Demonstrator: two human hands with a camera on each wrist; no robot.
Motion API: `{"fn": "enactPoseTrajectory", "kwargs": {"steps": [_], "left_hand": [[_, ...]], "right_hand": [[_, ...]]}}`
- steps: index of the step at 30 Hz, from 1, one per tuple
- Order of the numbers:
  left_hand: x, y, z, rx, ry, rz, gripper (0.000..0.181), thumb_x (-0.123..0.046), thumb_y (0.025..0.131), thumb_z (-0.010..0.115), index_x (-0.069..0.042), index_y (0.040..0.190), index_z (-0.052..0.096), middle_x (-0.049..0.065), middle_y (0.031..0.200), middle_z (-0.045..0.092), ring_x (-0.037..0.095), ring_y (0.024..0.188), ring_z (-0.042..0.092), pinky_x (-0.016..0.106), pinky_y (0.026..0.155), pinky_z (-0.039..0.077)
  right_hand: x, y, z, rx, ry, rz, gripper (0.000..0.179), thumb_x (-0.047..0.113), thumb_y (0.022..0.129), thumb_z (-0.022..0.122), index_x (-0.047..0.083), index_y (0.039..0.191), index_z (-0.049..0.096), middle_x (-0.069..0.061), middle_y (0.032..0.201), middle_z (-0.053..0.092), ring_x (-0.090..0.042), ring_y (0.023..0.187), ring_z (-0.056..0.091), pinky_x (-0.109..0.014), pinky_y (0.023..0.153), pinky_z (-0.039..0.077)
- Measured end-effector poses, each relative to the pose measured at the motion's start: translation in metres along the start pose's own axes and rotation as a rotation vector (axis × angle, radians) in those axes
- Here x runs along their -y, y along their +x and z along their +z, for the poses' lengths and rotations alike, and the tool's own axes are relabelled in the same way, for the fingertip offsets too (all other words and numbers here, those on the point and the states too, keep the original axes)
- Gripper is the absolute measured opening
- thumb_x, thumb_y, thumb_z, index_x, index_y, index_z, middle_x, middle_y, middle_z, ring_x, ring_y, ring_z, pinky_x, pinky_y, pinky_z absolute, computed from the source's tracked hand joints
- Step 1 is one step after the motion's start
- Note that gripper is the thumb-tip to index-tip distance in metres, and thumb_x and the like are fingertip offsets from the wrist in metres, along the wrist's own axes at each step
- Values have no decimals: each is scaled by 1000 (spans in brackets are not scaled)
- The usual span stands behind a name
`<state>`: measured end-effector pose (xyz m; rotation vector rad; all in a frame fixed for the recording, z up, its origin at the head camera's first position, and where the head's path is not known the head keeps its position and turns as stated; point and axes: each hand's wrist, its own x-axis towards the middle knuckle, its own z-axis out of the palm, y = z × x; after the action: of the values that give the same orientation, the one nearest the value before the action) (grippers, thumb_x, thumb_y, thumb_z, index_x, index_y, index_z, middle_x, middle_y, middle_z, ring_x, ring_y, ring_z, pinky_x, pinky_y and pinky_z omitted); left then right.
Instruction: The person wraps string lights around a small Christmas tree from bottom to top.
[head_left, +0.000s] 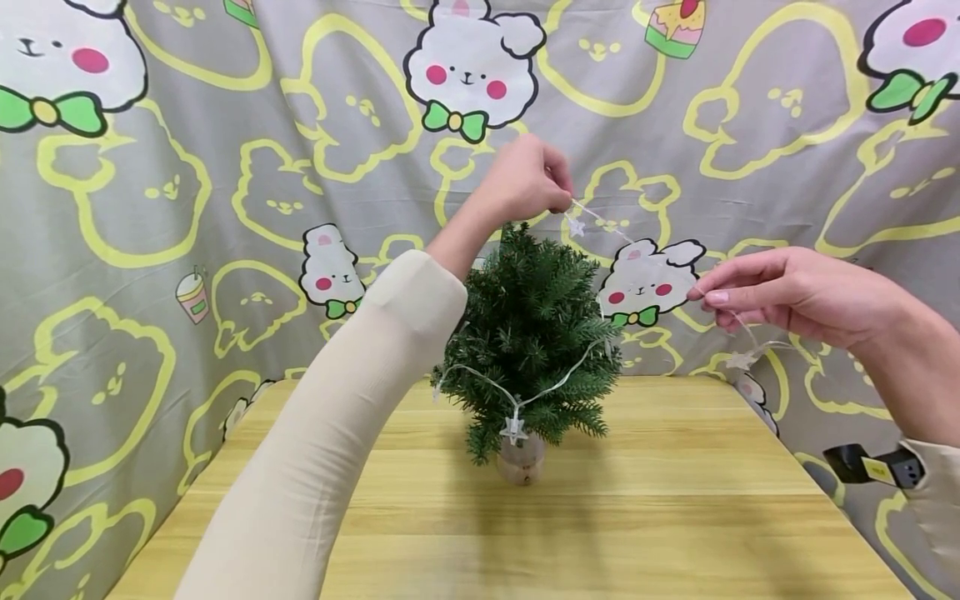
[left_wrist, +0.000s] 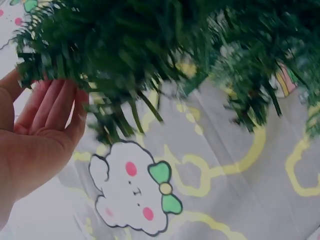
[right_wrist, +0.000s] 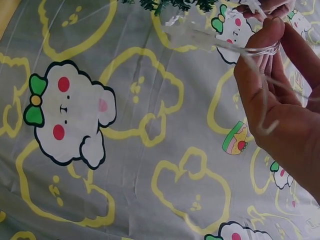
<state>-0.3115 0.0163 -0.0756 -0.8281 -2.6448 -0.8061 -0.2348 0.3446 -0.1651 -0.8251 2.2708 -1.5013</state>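
Note:
A small artificial Christmas tree (head_left: 534, 321) stands upright on the wooden table, its pale round base (head_left: 521, 463) below the branches. A string of star lights loops across its front, with one clear star (head_left: 513, 429) hanging low in the middle. Above the treetop, my left hand (head_left: 528, 177) pinches the light string near a small star (head_left: 576, 226). From there the wire runs right and down to my right hand (head_left: 813, 298), which holds it between thumb and fingers. Another star (head_left: 741, 360) dangles below the right hand. In the right wrist view, wire strands (right_wrist: 260, 50) cross the fingers.
The wooden table (head_left: 652, 517) stretches toward me in front of the tree. Close behind it hangs a grey curtain (head_left: 360, 75) printed with rabbits and yellow outlines, which also covers both sides. A dark strap device (head_left: 873, 467) sits at my right wrist.

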Motion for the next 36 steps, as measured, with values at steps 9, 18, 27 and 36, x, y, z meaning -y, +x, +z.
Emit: {"fn": "enactPoseTrajectory", "kwargs": {"steps": [9,18,27,36], "left_hand": [[18,-2,-24,-169,-83,-132,10,-9,87,66,-16,82,71,-10,71,65,11,78,60,23,67,45],[45,-8,-35,-229,-90,-197,10,-11,86,67,-16,79,70,-8,77,65,12,79,59,23,65,45],[66,-17,-49,-237,-103,-238,8,-13,87,65,-17,82,68,-8,76,68,10,79,59,22,67,44],[85,-34,-54,-204,-163,-306,7,-12,89,63,-12,89,70,-2,81,75,15,96,68,23,72,41]], "right_hand": [[3,0,-1,-8,-99,-7,38,-1,108,38,10,128,69,0,117,71,-16,96,70,-28,85,59],[12,11,2,42,-34,-32,37,-4,107,38,8,126,67,-1,119,67,-14,103,70,-27,92,57],[25,23,9,45,0,-62,32,-2,107,38,4,123,65,-4,120,66,-16,104,70,-28,92,57],[48,42,28,-133,38,-16,22,4,106,49,3,118,67,-5,114,66,-21,98,69,-30,89,58]]}}
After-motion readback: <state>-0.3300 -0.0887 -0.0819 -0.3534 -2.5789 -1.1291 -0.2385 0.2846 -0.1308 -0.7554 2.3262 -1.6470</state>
